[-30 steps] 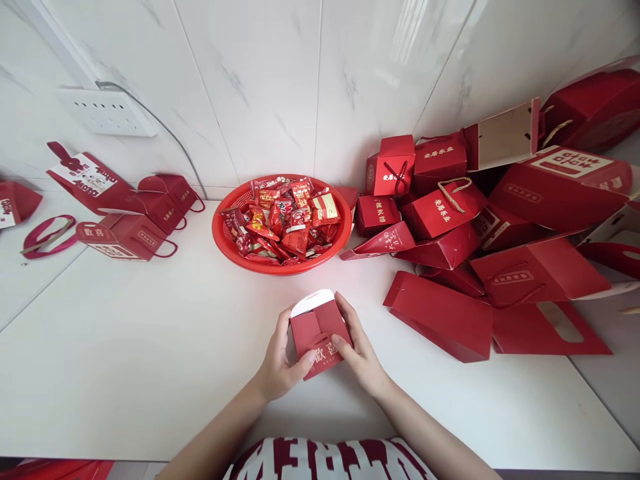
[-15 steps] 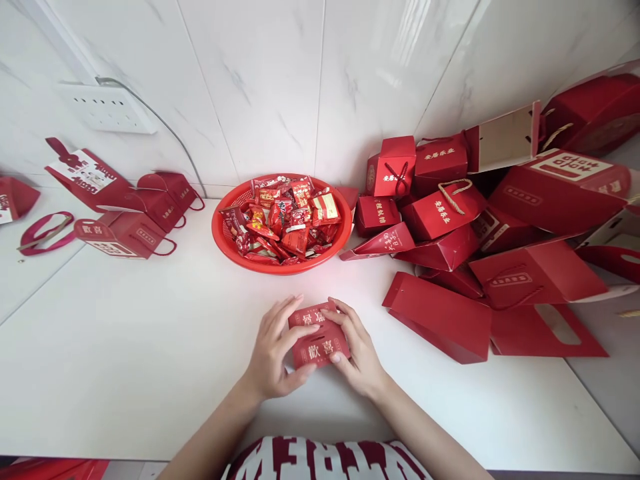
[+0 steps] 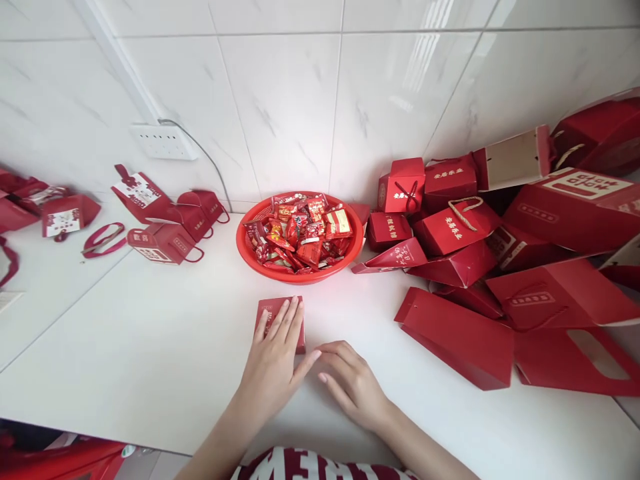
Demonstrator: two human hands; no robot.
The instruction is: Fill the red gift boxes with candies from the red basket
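A small red gift box (image 3: 267, 308) with pale printed characters sits on the white table before me, its near side partly covered. My left hand (image 3: 280, 340) lies over its top with the fingers stretched out, not wrapped round it. Just to the right, my right hand (image 3: 353, 383) hovers low, fingers loosely bent and thumb apart, holding nothing. Its fingertips are close to my left thumb. Beyond the box stands a red oval basket (image 3: 300, 277) heaped with wrapped sweets (image 3: 310, 233).
A pile of red boxes (image 3: 450, 227) fills the right side, a long red carton (image 3: 457, 337) at its front. On the left stand red handled boxes (image 3: 167, 241) and a looped ribbon (image 3: 104, 240). A socket strip (image 3: 163, 142) is on the tiled wall (image 3: 285, 100).
The small box has moved left and now rests beneath my left palm. My right hand has let go of it. The head view has shifted, showing more of the left side.
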